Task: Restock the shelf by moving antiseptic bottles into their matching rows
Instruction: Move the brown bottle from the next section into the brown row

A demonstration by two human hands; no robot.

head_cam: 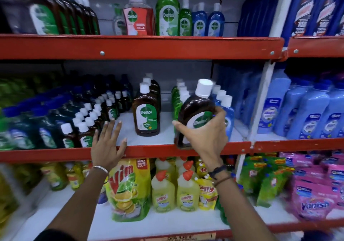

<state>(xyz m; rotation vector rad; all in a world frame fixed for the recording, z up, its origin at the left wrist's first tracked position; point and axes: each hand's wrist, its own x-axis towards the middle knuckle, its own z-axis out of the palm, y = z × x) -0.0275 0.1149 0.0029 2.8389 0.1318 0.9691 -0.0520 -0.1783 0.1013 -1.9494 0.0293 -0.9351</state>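
My right hand (pixel 206 134) grips a brown Dettol antiseptic bottle (pixel 195 110) with a white cap, tilted to the right, in front of the middle shelf's red edge (pixel 158 150). A short row of matching brown bottles (pixel 147 114) stands upright on that shelf to its left. Behind the held bottle stand green bottles (pixel 176 101) and blue bottles (pixel 228 110). My left hand (pixel 108 144) is spread flat with fingers apart, resting at the shelf edge beside several small brown bottles (pixel 85 134).
Large brown bottles (pixel 55 15), a pump bottle (pixel 137 17) and green and blue bottles fill the top shelf. Yellow cleaner bottles (pixel 163 190) and a Vim pouch (pixel 128 188) sit below. Blue containers (pixel 307 110) stand right of the white upright post (pixel 264 84).
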